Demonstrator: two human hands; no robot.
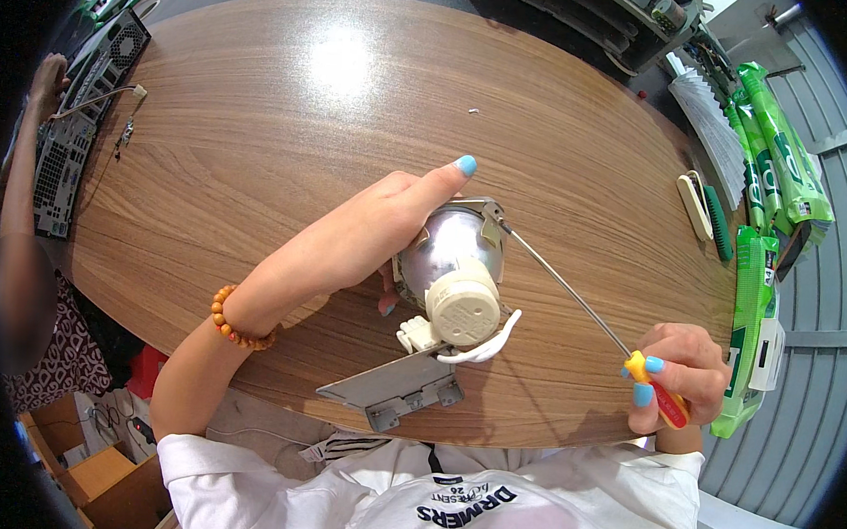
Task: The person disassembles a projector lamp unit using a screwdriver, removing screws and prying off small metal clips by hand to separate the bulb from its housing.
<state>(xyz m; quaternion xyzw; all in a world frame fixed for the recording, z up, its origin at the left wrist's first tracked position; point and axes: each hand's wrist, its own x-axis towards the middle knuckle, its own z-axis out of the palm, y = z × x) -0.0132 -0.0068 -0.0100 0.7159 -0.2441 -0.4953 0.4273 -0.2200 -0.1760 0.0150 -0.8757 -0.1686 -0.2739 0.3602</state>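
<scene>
My left hand (pixel 378 227) is wrapped round the far left side of a projector lamp (pixel 455 242), its thumb raised along the rim. The lamp has a silvery rounded reflector, a cream ceramic base (pixel 465 307) and a white wire. A bent grey metal plate (pixel 376 381) lies against its near side, by the table's front edge. In my right hand (pixel 681 375) is a screwdriver (pixel 573 295) with a red and yellow handle, pinched between thumb and fingers. Its long shaft slants up to the left, and the tip meets the metal bracket at the lamp's upper right corner.
On the left edge stands an opened computer case (pixel 85 122) with a loose cable, beside another person's arm (pixel 21 176). Green packages (pixel 757 317), a cream-and-green brush (pixel 714 216) and pleated white paper (pixel 708 126) line the right edge. A small white scrap (pixel 474 111) lies beyond the lamp.
</scene>
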